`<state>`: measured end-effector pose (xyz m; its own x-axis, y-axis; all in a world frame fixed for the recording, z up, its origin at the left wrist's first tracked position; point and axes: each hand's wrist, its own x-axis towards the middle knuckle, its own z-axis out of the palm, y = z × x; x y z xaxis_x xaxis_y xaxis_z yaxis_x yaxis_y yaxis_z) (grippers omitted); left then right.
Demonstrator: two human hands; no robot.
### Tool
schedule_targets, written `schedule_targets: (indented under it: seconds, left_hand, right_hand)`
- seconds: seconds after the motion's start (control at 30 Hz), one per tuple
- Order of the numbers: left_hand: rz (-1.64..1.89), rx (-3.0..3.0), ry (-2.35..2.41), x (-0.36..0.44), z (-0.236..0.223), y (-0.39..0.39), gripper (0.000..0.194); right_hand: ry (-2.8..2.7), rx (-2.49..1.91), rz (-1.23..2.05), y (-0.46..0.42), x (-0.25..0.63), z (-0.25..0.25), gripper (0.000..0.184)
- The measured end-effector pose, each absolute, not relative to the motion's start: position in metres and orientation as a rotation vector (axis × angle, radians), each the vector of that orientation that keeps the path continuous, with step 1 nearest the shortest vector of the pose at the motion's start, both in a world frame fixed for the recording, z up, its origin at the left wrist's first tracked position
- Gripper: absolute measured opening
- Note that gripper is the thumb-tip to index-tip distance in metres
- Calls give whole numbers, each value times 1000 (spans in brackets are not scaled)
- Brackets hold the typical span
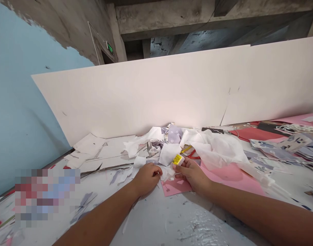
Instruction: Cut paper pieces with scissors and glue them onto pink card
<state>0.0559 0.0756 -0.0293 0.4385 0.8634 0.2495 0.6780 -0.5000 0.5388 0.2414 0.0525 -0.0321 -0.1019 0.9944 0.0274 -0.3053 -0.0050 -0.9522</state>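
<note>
My right hand [191, 174] is closed around a small white glue bottle [177, 159] with a yellow label, tilted over the work surface. Close to its left, my left hand [146, 178] has its fingers pinched together; whatever is between them is too small to make out. White scraps [168, 173] lie between the two hands. Under the right hand is a sheet of pink paper [175, 187]. Just beyond the hands are a white square piece [169, 153], a patterned lilac fabric piece [175, 135] and the red handle [193, 154] of a tool.
A tall white board [146, 99] stands behind the table [169, 225]. Cut cardboard [115, 150] lies at the back left, thin white sheeting [220, 145] to the right. Red sheets [251, 134] and patterned scraps [287, 143] are piled farther right. A patch at lower left is blurred out.
</note>
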Motion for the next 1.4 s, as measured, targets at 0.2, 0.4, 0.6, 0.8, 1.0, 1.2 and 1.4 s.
schedule_targets:
  seconds: [0.2,0.4,0.6,0.8,1.0,1.2,1.4]
  left_hand:
    - [779,2331,1377,54,-32,74,21]
    - [761,2292,1345,60,-28,63,16]
    - [628,2293,1337,60,-28,68,16]
    - [544,2196,1347,55,-27,77,20]
    - [572,2195,1329,55,-28,77,18]
    - [615,2198,1337,54,-32,79,18]
    - [642,2224,1320,54,-34,81,26]
  right_hand:
    - [-876,-933,1260,59,251,-27,28]
    - [-772,-981,1214,69,260,-28,26]
    - [-919,-938,1323,62,247,-32,30]
    - [-1064,-952,1346,57,244,-36,34]
    - [-1138,-977,1361,55,242,-35,34]
    - [-1123,-977,1387,57,240,-36,32]
    - [-1104,-980,1390,57,240,-36,32]
